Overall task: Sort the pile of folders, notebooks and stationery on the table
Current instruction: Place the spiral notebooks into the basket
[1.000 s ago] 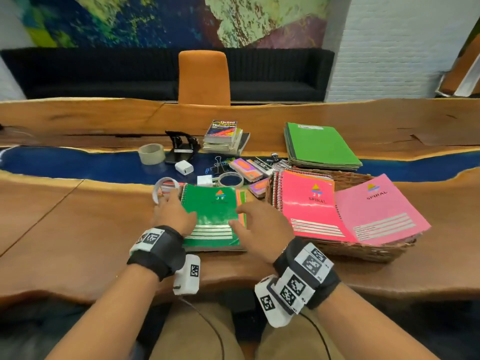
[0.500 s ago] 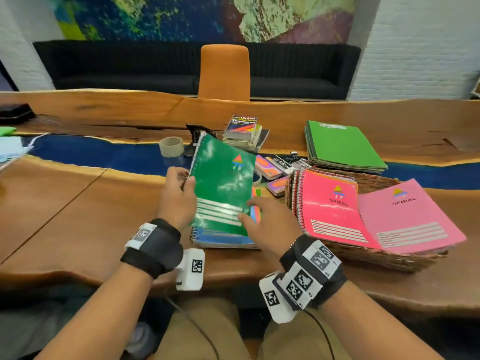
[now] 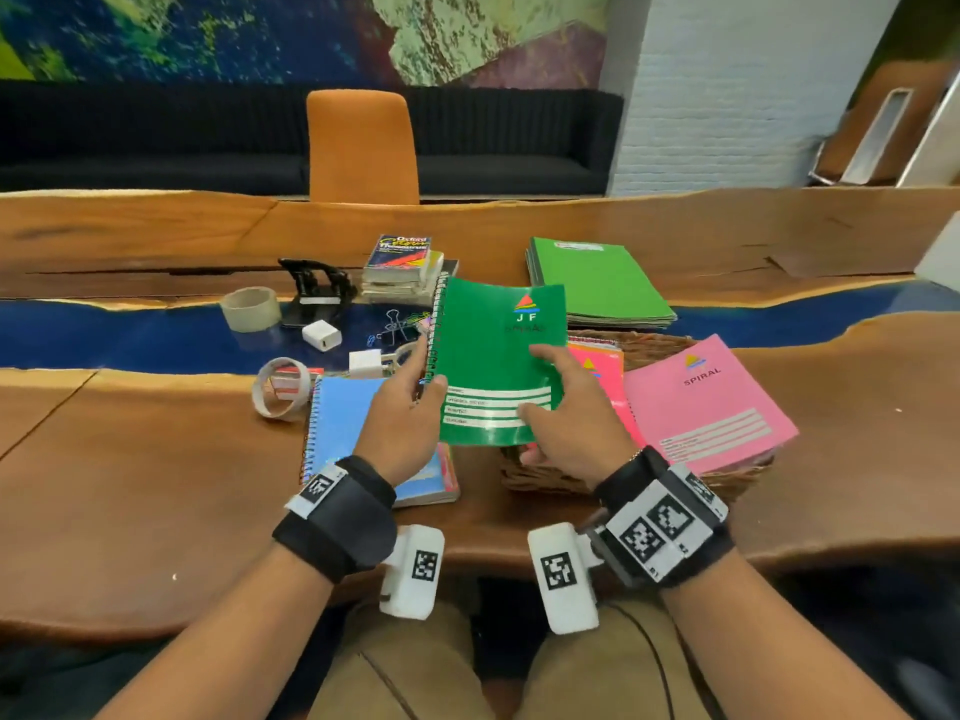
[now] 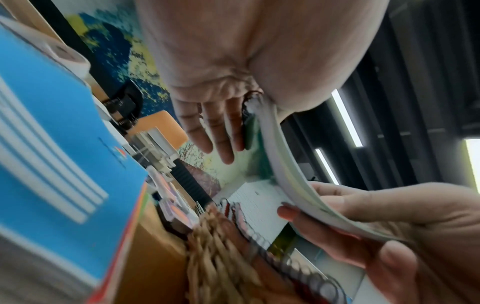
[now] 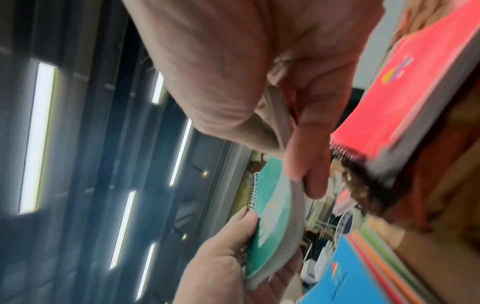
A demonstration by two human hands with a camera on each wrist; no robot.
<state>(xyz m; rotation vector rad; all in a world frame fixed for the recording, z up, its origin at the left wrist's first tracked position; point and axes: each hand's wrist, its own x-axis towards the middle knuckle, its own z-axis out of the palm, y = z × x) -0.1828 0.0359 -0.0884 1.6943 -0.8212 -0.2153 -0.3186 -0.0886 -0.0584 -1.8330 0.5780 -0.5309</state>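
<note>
A green spiral notebook (image 3: 493,350) hangs tilted in the air between a blue spiral notebook (image 3: 343,423) and a wicker basket (image 3: 545,478). My left hand (image 3: 410,407) grips its spiral edge. My right hand (image 3: 561,423) pinches the opposite edge, thumb on the cover and fingers behind. In the left wrist view the notebook (image 4: 285,168) bows between both hands. In the right wrist view its green cover (image 5: 272,205) shows next to a red-pink notebook (image 5: 415,82). The basket holds pink spiral notebooks (image 3: 706,402).
Green folders (image 3: 597,278) are stacked behind the basket. A pile of books (image 3: 402,262), a black hole punch (image 3: 317,288), two tape rolls (image 3: 249,309), a white charger (image 3: 322,335) and binder clips (image 3: 395,327) lie mid-table. An orange chair (image 3: 361,148) stands across.
Both hands lifted the green notebook off the pile and carried it right, toward the basket. The blue notebook beneath it is now uncovered.
</note>
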